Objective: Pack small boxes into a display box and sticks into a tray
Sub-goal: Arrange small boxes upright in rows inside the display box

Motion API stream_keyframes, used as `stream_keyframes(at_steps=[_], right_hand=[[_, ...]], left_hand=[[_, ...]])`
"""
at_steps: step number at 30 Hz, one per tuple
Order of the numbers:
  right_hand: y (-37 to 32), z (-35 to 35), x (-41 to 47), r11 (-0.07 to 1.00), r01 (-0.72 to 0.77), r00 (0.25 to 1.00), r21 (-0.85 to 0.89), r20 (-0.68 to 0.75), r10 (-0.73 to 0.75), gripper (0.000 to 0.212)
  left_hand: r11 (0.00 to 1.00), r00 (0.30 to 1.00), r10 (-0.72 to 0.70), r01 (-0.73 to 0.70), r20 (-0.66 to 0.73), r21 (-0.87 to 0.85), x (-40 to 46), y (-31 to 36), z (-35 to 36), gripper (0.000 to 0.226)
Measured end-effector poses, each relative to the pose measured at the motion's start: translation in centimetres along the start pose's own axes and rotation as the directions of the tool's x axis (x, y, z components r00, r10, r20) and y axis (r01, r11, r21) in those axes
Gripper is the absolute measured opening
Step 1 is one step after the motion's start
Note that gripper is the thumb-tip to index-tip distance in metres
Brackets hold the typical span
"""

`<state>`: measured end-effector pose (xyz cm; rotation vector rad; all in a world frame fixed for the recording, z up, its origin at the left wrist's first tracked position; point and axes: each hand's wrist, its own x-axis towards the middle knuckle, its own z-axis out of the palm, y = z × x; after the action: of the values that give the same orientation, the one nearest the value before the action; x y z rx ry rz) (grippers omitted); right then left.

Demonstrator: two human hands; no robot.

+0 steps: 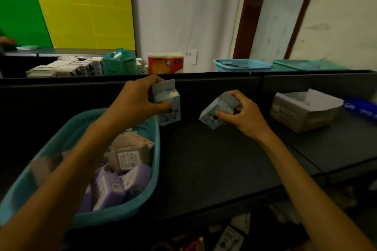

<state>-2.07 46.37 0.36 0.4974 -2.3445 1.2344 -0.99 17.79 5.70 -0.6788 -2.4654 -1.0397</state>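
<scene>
- Nearest, the teal slotted plastic basket (156, 149) sits at the front left of the dark grey worktop (214, 165), with many small purple and white cardboard boxes (122, 171) heaped inside, so by my judgement most of the packing is left to do
- Just beyond the basket's far right corner, the left hand (132, 104) has its fingers and thumb curled round an upright pale blue small carton (168, 103), held off the worktop
- Further right of the basket, the right hand (242, 116) grips a second pale blue carton (217, 111), tilted with its top leaning right, also off the surface
- Well right of the basket stands the open grey cardboard display box (302, 114); what lies inside I cannot tell, and neither carton has reached it
- Far behind the basket, past the dark partition, a second teal basket (242, 65) and a green flat tray (302, 65) rest; no sticks can be made out, so that part looks not yet begun
</scene>
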Motion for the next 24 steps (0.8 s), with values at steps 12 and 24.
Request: stream_keyframes(at_steps=[12, 24], right_hand=[[8.2, -17.1, -7.8, 0.991, -0.104, 0.993, -0.08, -0.06, 0.099, 0.039], [15.9, -29.5, -13.3, 0.955, -0.253, 0.959, -0.153, -0.168, 0.227, 0.038]], left_hand=[[0.994, 0.991, 0.094, -0.088, 0.098, -0.071, 3.6, 11.8, 16.6, 0.047], [0.974, 0.964, 0.186, -0.157, 0.188, -0.162, 8.7, 19.3, 30.3, 0.051]])
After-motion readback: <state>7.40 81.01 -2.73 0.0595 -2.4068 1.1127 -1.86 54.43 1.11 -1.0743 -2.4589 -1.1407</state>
